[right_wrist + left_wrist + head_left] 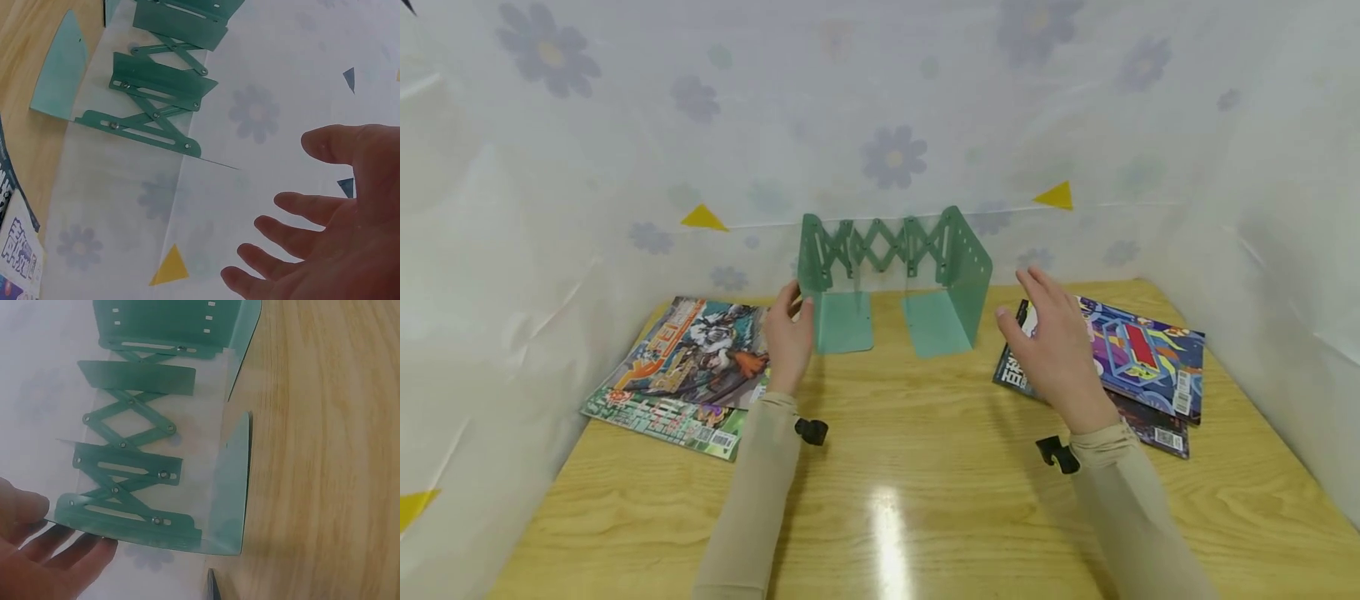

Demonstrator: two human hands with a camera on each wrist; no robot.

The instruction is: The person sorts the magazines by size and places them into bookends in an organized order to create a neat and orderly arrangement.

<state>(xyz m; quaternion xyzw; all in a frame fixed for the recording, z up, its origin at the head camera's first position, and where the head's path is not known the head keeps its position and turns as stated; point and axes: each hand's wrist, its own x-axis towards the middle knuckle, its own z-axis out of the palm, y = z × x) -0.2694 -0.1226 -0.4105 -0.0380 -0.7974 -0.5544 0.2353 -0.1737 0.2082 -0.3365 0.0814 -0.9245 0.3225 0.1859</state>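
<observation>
A green metal expandable bookend stands at the back of the table, its scissor lattice stretched between two upright end plates with flat feet. My left hand is at the left end plate. In the left wrist view, the fingers lie along that plate's outer side, right at its edge, and do not wrap round it. Off the right end plate, my right hand hovers with spread fingers and holds nothing. It overlaps the right-hand magazines in the head view.
Magazines lie overlapped on the left of the wooden table. More magazines are stacked on the right. A flower-printed white sheet hangs close behind the bookend, with yellow triangles on it.
</observation>
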